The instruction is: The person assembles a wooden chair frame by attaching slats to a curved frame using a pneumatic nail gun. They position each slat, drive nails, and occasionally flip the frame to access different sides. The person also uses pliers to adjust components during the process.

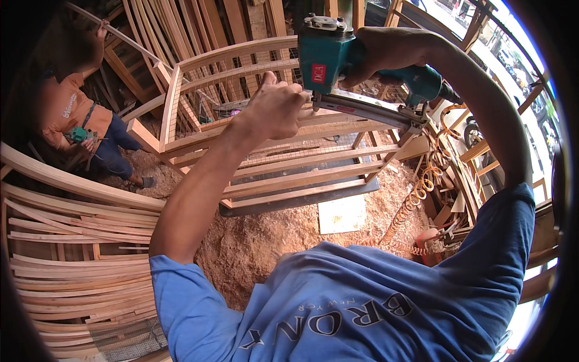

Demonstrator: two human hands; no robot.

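My right hand [389,51] is wrapped round the grip of a teal air nail gun [329,51] with a long metal magazine. The nailer's nose points down at the front rail [338,116] of a slatted wooden frame [307,176], close beside my left hand. My left hand [277,107] is closed at that same rail, thumb raised and fingers curled. Whatever lies inside those fingers is hidden. Wire mesh [301,148] shows between the frame's slats. The frame rests on a dark board [265,207] over the sawdust.
An orange coiled air hose [416,196] trails at the right. Curved wooden strips [84,283] are stacked at the left, with more timber [172,30] behind. A co-worker in an orange shirt [78,108] holds a green power tool [80,134]. A pale square board [342,215] lies on sawdust.
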